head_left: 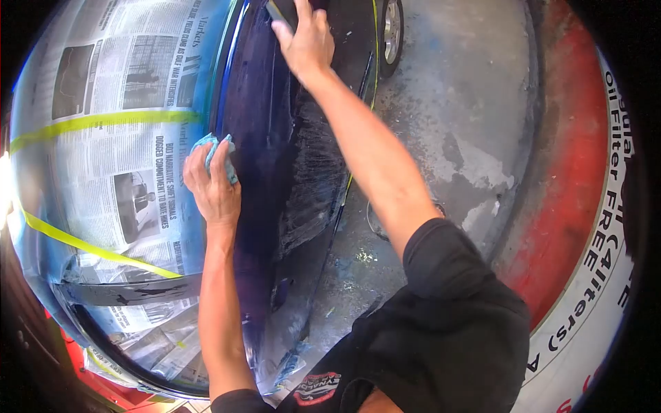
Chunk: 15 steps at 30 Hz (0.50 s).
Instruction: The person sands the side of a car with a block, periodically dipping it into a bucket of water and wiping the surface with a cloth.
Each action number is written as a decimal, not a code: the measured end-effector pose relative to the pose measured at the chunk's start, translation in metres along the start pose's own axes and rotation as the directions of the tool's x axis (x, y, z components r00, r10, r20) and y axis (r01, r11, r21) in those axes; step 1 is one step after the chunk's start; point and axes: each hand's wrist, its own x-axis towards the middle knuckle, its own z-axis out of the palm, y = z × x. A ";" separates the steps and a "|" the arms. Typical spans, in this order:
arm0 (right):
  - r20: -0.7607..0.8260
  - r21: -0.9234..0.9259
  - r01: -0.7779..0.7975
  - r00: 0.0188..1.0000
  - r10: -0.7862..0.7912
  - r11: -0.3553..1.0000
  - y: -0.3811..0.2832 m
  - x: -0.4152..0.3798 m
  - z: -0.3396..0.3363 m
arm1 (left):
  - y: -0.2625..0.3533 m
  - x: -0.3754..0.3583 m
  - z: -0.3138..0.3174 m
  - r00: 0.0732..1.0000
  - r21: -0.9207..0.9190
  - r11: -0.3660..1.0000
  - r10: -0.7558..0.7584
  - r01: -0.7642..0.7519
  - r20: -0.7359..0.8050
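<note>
My left hand (215, 189) is closed on a crumpled light-blue cloth (215, 148), at the border between newspaper masking and dark car paint. Farther up, my right hand (310, 45) reaches along the car's side, its thumb and fingers around a thin flat grey block with a yellowish edge (275, 11); the top of the view cuts part of it off. Beneath both arms lies the dark purple-black car body panel (258, 172), with a scuffed, whitish, streaky patch (310, 172) on its lower part.
Newspaper sheets (131, 165) cover the car's windows, held by yellow-green tape (103, 127). A wheel (392, 34) shows at the top. Right of the car lies a stained grey concrete floor (454, 110), then a red strip (564, 138) and a white lettered banner (599, 255).
</note>
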 end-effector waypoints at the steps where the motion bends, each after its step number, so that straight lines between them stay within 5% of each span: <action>1: 0.033 0.034 -0.003 0.999 0.001 0.999 -0.005 -0.024 -0.008 | 0.000 0.000 -0.001 1.000 0.006 1.000 0.003 -0.003 0.001; 6: 0.046 0.158 0.188 0.979 -0.197 0.969 0.004 -0.150 -0.039 | 0.001 0.001 0.002 1.000 0.024 1.000 0.006 -0.005 -0.014; 10: 0.074 0.118 0.027 0.997 -0.036 0.993 0.033 -0.019 -0.013 | -0.002 0.004 0.005 1.000 0.027 0.999 0.018 -0.018 -0.008; 15: 0.034 0.165 -0.060 0.998 0.055 0.984 0.012 -0.072 -0.021 | 0.001 0.005 0.005 1.000 0.032 0.999 0.019 -0.019 -0.023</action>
